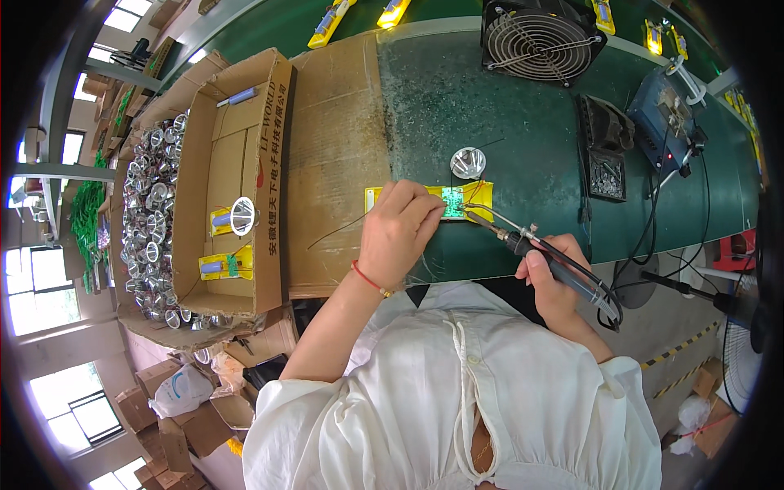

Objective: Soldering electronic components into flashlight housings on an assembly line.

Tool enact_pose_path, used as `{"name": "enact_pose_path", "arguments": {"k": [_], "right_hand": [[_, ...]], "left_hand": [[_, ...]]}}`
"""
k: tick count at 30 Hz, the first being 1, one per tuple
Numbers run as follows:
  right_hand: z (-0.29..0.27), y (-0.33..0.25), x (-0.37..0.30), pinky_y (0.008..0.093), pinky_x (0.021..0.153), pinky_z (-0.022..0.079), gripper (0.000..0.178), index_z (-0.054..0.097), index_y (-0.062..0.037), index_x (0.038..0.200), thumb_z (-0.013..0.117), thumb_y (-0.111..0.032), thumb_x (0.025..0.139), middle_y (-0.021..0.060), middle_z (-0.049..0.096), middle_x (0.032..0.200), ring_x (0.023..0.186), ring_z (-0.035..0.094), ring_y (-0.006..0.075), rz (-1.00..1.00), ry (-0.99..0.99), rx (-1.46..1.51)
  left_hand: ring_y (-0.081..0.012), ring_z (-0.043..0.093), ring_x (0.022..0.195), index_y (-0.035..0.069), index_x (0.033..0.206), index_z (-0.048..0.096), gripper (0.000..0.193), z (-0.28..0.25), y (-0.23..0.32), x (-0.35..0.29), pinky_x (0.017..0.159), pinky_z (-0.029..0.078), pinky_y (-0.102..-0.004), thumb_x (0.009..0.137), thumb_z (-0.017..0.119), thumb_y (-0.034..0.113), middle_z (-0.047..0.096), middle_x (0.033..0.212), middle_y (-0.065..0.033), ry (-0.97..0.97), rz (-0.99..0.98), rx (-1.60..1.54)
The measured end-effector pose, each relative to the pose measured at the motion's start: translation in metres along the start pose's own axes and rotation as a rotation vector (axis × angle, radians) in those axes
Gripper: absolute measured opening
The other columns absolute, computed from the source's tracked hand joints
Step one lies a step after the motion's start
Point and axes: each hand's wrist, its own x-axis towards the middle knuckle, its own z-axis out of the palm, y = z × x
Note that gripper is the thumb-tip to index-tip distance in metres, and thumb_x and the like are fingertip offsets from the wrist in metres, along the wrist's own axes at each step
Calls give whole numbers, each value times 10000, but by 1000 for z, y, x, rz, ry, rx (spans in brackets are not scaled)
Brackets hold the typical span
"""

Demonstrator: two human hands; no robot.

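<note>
On the bench in front of me lies a yellow plastic housing (482, 194) with a small green circuit board (452, 202) in it. My left hand (396, 233) rests over the housing's left part, fingertips pinched together at the board's edge; what they hold is hidden. From under this hand a thin dark wire (336, 233) trails left. My right hand (555, 296) grips a soldering iron (518, 242) with a thin metal tube along it, its tip close to the board's right side. Just behind the board sits a round silver reflector (469, 163), with thin red wires between them.
To the left, an open cardboard box (282, 188) holds yellow housings, one with a reflector; beside it are many loose reflectors (151, 220). A black fan (541, 45) stands at the back. At right are a black tray (606, 175) and a blue soldering station (663, 122) with cables.
</note>
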Motion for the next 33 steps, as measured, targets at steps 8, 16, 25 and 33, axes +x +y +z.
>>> {"name": "enact_pose_path", "arguments": {"k": [8,16,25,33], "right_hand": [[9,1,5,204,422,404,133,490,6,868,581,-78,818,87,560,703,521,555,119,19,7,33],[12,-1,7,196,426,398,128,492,3,852,574,-92,828,80,565,608,498,541,105,24,-8,0],[-1,0,4,215,474,434,130,472,8,899,558,-72,844,87,585,669,551,550,101,22,56,97],[-6,3,-1,209,460,427,128,472,5,894,562,-70,840,94,582,660,539,552,109,29,82,130]], "left_hand": [[-250,536,734,37,786,620,87,-3,2,2,636,444,-337,709,657,46,541,803,-77,-41,-14,10],[-249,538,733,42,793,629,83,-3,-2,2,633,447,-335,715,653,55,541,796,-79,-60,1,-6],[-238,546,713,43,787,638,74,-5,-2,5,620,450,-328,716,655,58,546,777,-77,-70,-11,-30],[-223,559,693,38,781,635,69,-5,-1,5,603,455,-318,719,659,54,549,774,-76,-78,-40,-23]]}}
